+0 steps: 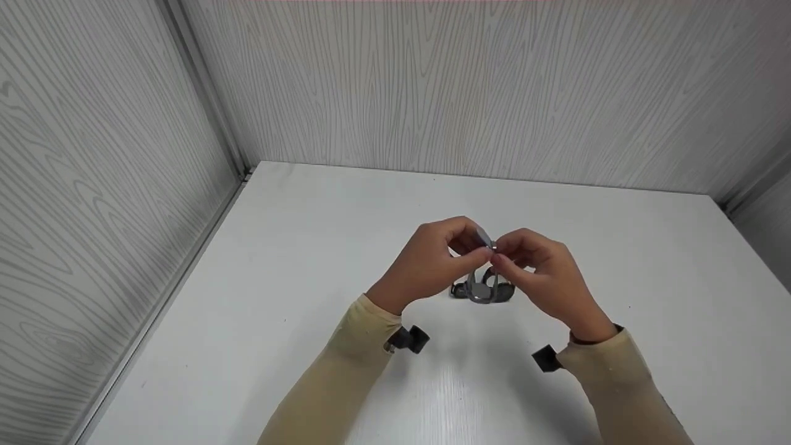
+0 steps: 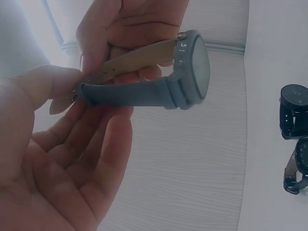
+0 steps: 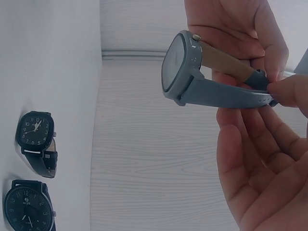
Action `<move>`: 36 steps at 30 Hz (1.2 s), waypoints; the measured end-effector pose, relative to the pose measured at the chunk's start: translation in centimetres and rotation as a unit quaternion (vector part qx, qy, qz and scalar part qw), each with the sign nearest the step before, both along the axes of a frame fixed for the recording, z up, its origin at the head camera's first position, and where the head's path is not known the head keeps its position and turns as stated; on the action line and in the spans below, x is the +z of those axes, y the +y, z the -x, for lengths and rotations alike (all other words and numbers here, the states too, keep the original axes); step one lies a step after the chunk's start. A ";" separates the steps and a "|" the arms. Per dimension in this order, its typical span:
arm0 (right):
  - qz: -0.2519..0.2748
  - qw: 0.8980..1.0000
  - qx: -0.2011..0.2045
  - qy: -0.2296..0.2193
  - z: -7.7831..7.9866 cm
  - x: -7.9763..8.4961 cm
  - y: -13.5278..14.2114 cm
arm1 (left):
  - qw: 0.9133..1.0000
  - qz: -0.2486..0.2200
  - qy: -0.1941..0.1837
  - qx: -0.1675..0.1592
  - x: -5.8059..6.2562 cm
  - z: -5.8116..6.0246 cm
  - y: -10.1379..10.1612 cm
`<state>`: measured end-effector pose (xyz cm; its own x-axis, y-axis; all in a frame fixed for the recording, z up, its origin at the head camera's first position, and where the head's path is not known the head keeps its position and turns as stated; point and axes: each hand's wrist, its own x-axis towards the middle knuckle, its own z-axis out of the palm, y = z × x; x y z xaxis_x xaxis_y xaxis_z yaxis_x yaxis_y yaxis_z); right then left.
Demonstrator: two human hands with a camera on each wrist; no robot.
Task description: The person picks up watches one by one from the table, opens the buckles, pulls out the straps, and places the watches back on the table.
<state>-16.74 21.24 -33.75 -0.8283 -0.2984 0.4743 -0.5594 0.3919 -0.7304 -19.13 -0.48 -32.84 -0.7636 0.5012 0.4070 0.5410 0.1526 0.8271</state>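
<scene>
A grey-blue wristwatch (image 1: 481, 293) hangs dial-down from both hands above the white table, its strap looped round toward the buckle end. My left hand (image 1: 435, 256) pinches the strap between thumb and fingers near the buckle. Facing it, my right hand (image 1: 550, 272) pinches the same end of the strap, the two thumbs almost touching. In the left wrist view the strap (image 2: 127, 95) shows a tan inner side and a row of holes; the fingers partly hide the buckle. From the right wrist the watch case (image 3: 180, 67) appears edge-on with its crown.
Two black watches lie on the table just behind the held one: a squarish watch (image 3: 36, 131) and a round watch (image 3: 29, 207). The white table (image 1: 321, 247) meets a wood-grain panel (image 1: 401, 86) at the back and another panel (image 1: 93, 185) on the left.
</scene>
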 end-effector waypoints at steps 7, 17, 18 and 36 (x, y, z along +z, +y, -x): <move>0.002 1.000 0.002 -0.002 -0.1 0.1 0.1 | 1.000 -0.012 0.010 0.014 0.1 -0.2 0.0; -0.003 1.000 -0.003 -0.004 -0.2 0.2 0.0 | 0.999 -0.028 0.006 0.023 0.2 -0.1 -0.2; -0.004 1.000 -0.004 -0.005 -0.2 0.2 0.0 | 0.999 -0.034 0.004 0.026 0.2 -0.1 -0.2; -0.022 0.998 -0.061 0.009 0.0 0.2 0.2 | 0.998 -0.007 0.014 0.065 0.4 0.6 -0.9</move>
